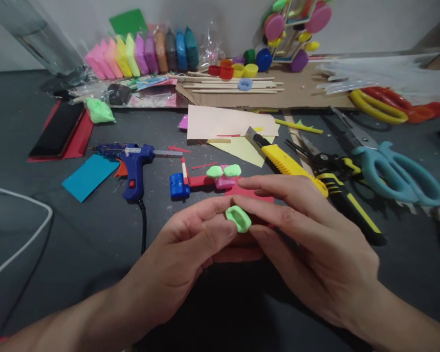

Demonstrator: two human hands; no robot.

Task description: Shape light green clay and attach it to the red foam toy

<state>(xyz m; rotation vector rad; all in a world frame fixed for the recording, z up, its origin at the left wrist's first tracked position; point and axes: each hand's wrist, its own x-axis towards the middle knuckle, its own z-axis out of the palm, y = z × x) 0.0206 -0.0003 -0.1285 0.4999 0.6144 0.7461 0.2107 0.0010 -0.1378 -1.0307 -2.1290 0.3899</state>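
A small piece of light green modelling clay (238,219), hollowed in its middle, is pinched between both hands. My left hand (190,239) is closed on it, thumb and fingers at its left side. The fingers of my right hand (308,234) press on its right and upper edge. Just beyond the hands lies a small craft piece with a blue spool-like part (179,186), a red strip (201,181), a pink lump (225,183) and two green clay pieces (232,170). Red paper (258,193) shows partly behind my right fingers.
A blue glue gun (134,166) with its cord rests at left, near blue paper (90,176). To the right lie a yellow utility knife (282,161) with bare blade, pliers (326,161) and blue-handled scissors (385,166). Clay packs (143,54) and wooden sticks (234,85) line the back.
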